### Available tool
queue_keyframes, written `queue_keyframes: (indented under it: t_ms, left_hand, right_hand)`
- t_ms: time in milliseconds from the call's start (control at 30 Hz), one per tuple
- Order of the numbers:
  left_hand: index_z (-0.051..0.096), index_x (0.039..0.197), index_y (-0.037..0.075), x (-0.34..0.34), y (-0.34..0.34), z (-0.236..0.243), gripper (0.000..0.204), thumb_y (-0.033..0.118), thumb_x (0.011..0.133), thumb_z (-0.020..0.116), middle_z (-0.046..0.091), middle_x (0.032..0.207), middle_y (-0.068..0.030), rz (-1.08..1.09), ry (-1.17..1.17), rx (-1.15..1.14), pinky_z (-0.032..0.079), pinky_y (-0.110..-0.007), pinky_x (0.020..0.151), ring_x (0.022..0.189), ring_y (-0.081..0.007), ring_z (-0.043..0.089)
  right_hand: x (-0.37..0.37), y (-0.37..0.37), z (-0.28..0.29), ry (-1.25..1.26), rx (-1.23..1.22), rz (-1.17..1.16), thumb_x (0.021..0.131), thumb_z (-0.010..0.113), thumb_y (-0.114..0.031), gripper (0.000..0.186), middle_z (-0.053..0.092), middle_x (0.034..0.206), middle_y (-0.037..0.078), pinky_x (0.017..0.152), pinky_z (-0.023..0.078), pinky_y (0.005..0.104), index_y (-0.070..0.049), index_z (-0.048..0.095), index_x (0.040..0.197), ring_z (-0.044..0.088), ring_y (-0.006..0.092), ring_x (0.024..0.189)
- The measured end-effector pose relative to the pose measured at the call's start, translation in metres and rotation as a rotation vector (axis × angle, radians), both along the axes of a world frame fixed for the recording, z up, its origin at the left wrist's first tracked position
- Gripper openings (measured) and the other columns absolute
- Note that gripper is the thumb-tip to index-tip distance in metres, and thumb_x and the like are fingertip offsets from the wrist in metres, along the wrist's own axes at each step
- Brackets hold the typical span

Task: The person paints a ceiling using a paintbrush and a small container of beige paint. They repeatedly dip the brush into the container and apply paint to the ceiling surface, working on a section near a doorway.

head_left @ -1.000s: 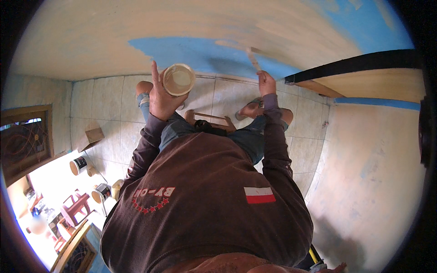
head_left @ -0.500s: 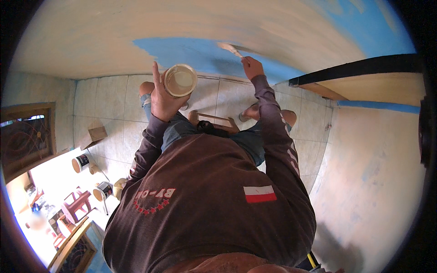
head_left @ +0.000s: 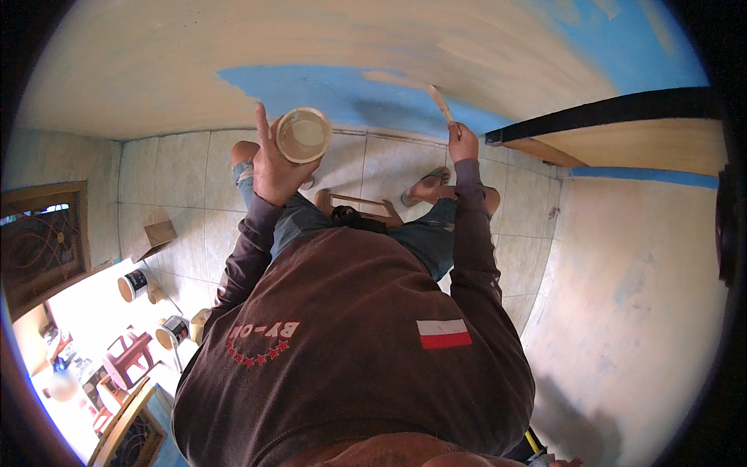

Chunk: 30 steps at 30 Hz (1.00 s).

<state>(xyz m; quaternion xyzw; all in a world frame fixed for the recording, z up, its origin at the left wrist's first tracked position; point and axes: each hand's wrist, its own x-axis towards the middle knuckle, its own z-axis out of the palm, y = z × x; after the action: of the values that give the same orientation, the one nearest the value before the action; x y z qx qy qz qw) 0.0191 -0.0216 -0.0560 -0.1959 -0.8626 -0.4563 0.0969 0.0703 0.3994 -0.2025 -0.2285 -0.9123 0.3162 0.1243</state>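
Observation:
My left hand grips a round paint tub with pale cream paint inside, its index finger pointing up beside the rim. Closed round the handle of a paintbrush, my right hand is held out to the right of the tub. The bristles touch or nearly touch the wall ahead, at the upper border of a bright blue patch. Cream paint covers the wall above that patch, with a fresh streak running to the brush.
Between my legs stands a low wooden stool on the tiled floor. A black-edged wooden panel juts out at the right. To the left are a cardboard box, paint buckets, a wooden-framed window and a reddish plastic stool.
My right hand has moved the brush to the right along the wall, and a cream streak now covers part of the blue. The left hand keeps the tub nearly in place.

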Motion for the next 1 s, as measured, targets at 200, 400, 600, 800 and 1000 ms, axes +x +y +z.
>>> queue_keyframes:
  t_ms: [200,400,600,800,1000]
  left_hand:
    - [-0.005,0.157,0.002,0.000,-0.002,-0.004,0.132,0.019,0.067,0.090,0.061,0.131,-0.0156,-0.021,-0.027,0.011,0.058,-0.040,0.090,0.111,-0.0332,0.067]
    - [-0.005,0.157,0.002,0.000,0.001,-0.003,0.132,0.019,0.068,0.090,0.061,0.131,-0.0155,-0.033,-0.016,0.018,0.058,-0.040,0.089,0.111,-0.0333,0.067]
    - [-0.005,0.157,0.002,0.000,0.002,0.002,0.132,0.020,0.068,0.090,0.061,0.131,-0.0162,-0.014,-0.011,-0.026,0.058,-0.039,0.089,0.111,-0.0331,0.067]
    - [-0.005,0.157,0.002,0.000,-0.002,0.001,0.133,0.019,0.067,0.091,0.061,0.131,-0.0163,-0.003,0.039,-0.067,0.058,-0.039,0.090,0.112,-0.0334,0.066]
    - [-0.005,0.157,0.002,-0.002,0.000,-0.002,0.131,0.020,0.068,0.090,0.060,0.131,-0.0160,-0.014,0.017,0.007,0.058,-0.039,0.089,0.111,-0.0336,0.066]
  right_hand:
    - [0.012,-0.042,0.000,0.097,-0.167,0.179,0.099,0.057,-0.031,0.029,0.069,0.087,0.022,0.071,0.053,0.0446,-0.007,0.069,0.107,0.066,0.0432,0.081]
    - [-0.052,-0.095,-0.001,-0.020,-0.116,0.398,0.100,0.052,-0.038,0.035,0.069,0.090,0.022,0.073,0.053,0.0502,-0.007,0.067,0.109,0.066,0.0443,0.083]
    - [-0.086,-0.067,-0.012,-0.009,-0.021,0.328,0.100,0.051,-0.040,0.036,0.069,0.092,0.021,0.077,0.052,0.0513,-0.008,0.066,0.107,0.065,0.0451,0.089]
    - [-0.049,0.010,-0.013,-0.005,-0.048,0.209,0.100,0.053,-0.040,0.037,0.070,0.090,0.019,0.075,0.052,0.0459,-0.007,0.069,0.106,0.065,0.0410,0.083]
    - [-0.004,0.036,-0.011,-0.043,-0.033,0.036,0.100,0.054,-0.041,0.038,0.070,0.093,0.023,0.078,0.053,0.0457,-0.007,0.070,0.108,0.068,0.0416,0.089]
